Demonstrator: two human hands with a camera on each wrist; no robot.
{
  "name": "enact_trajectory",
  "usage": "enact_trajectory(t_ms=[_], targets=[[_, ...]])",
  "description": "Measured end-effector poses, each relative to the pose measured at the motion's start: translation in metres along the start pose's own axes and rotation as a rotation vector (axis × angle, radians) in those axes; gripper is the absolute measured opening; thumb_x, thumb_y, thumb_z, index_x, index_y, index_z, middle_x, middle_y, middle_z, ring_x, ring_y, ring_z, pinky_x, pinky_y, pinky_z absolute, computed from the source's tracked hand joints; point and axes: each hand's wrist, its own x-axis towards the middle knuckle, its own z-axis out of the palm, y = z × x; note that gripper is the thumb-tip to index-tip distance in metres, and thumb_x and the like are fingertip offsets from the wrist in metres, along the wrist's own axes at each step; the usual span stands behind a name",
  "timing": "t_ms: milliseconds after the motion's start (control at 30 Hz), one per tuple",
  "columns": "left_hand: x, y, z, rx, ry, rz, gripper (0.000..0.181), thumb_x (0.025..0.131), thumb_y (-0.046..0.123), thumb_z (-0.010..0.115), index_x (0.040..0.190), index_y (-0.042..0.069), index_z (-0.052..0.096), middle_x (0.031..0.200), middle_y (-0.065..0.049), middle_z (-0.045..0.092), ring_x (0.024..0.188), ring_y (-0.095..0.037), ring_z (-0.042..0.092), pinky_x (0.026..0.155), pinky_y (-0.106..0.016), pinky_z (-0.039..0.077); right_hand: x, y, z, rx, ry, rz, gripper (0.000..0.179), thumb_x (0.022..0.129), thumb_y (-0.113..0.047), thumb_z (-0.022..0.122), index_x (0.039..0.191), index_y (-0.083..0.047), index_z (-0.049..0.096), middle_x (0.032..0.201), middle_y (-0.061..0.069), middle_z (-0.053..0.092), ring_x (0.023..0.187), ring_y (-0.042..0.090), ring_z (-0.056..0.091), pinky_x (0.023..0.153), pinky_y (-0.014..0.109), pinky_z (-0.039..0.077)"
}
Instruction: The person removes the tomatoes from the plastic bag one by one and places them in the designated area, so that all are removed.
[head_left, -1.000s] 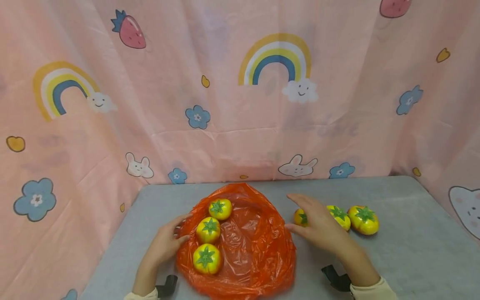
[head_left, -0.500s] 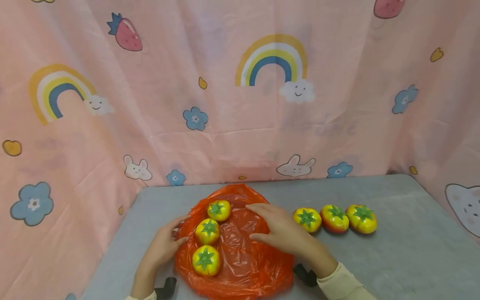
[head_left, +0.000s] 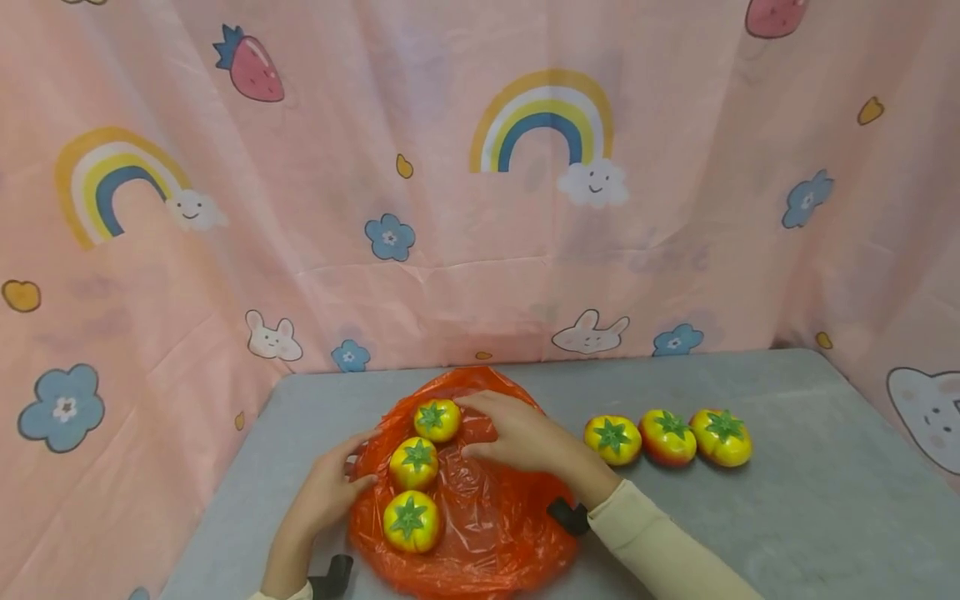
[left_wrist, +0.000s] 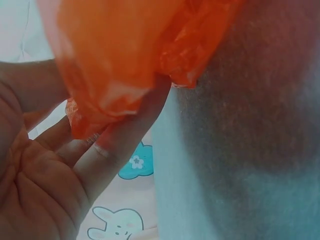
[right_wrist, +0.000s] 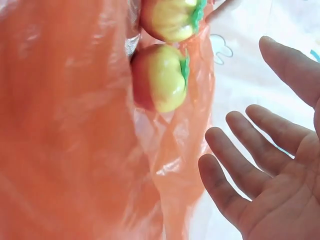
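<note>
Orange-red plastic bag (head_left: 480,542) lies spread open on the grey table (head_left: 795,533); it's the landmark here. Three yellow-and-red fruits with green leafy tops sit in it, lined up along its left side: far fruit (head_left: 437,421), middle fruit (head_left: 414,464), near fruit (head_left: 412,522).

Left hand (head_left: 330,487) is at the bag's left edge, plastic draped over its fingers (left_wrist: 122,142). Thumb and fingers stand apart with plastic between them; contact yes, tight grip no.

Right hand (head_left: 517,433) is over the bag's far half, just beside the far fruit. Its fingers (right_wrist: 235,157) are extended, spread and released, nothing grasped.

Three more of the same right of the bag, in a close-set row on the table: inner fruit (head_left: 612,442), centre fruit (head_left: 667,439), outer fruit (head_left: 721,439).

Black angled piece (head_left: 568,517) by the right wrist overlaps the bag's right edge. Pink printed curtain (head_left: 337,167) hangs behind the bag.
</note>
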Motion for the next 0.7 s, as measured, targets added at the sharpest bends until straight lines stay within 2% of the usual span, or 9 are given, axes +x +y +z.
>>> enact_trajectory(t_ms=[300, 700], targets=[[0.001, -0.002, 0.001, 0.01, 0.004, 0.008, 0.061, 0.084, -0.001, 0.074, 0.138, 0.022, 0.058, 0.128, -0.013, 0.064, 0.094, -0.021, 0.067, 0.083, -0.041, 0.062, 0.025, 0.004, 0.012, 0.039, -0.013, -0.007, 0.06, 0.09, -0.034, 0.073, 0.144, -0.015, 0.052, 0.146, 0.004, 0.054, 0.139, 0.025, 0.047, 0.117, 0.05, 0.039], [0.001, -0.002, 0.003, 0.021, 0.011, -0.007, 0.062, 0.084, -0.001, 0.074, 0.138, 0.022, 0.057, 0.13, -0.014, 0.064, 0.097, -0.023, 0.068, 0.086, -0.044, 0.061, 0.052, 0.011, 0.031, 0.06, -0.033, 0.055, 0.065, 0.089, -0.03, 0.075, 0.147, -0.018, 0.048, 0.15, 0.004, 0.049, 0.14, 0.025, 0.045, 0.117, 0.049, 0.039]])
